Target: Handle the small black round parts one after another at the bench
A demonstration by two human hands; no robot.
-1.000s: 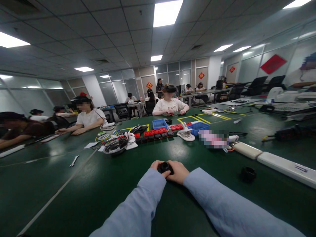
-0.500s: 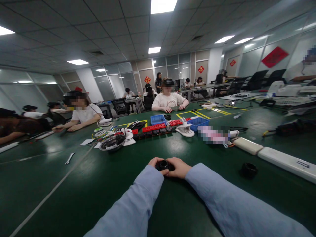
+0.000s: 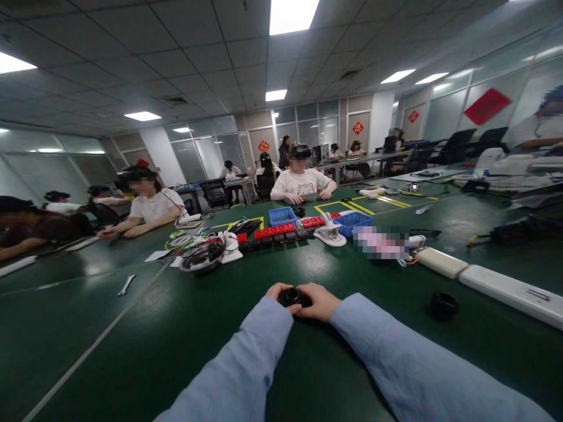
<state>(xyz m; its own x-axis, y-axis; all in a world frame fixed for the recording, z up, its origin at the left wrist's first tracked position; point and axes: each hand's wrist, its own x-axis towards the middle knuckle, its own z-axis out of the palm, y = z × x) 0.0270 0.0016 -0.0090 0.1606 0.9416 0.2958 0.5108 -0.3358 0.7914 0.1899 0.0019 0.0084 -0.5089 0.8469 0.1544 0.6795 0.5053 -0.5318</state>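
Both my hands meet around a small black ring-shaped part (image 3: pixel 292 295) with a round hole in its top, low over the green table (image 3: pixel 197 357). My left hand (image 3: pixel 277 292) curls round its left side, the thumb along its near edge. My right hand (image 3: pixel 319 302) grips it from the right, fingers bent over the far side. Its lower part is hidden by my fingers, and I cannot tell whether it touches the table. Another black ring-shaped part (image 3: pixel 444 305) lies to the right, beyond my right sleeve.
Across the table runs a red and black power strip (image 3: pixel 277 232) beside blue trays (image 3: pixel 354 223) and a white clamp-like stand (image 3: pixel 329 232). Coiled cables (image 3: pixel 202 258) lie left of it, a wrench (image 3: pixel 126 285) farther left. Long white cases (image 3: pixel 510 293) lie at right. Other people sit around.
The view has tilted slightly, so the scene sits a little lower. Both hands keep their hold on the black part with hardly any movement.
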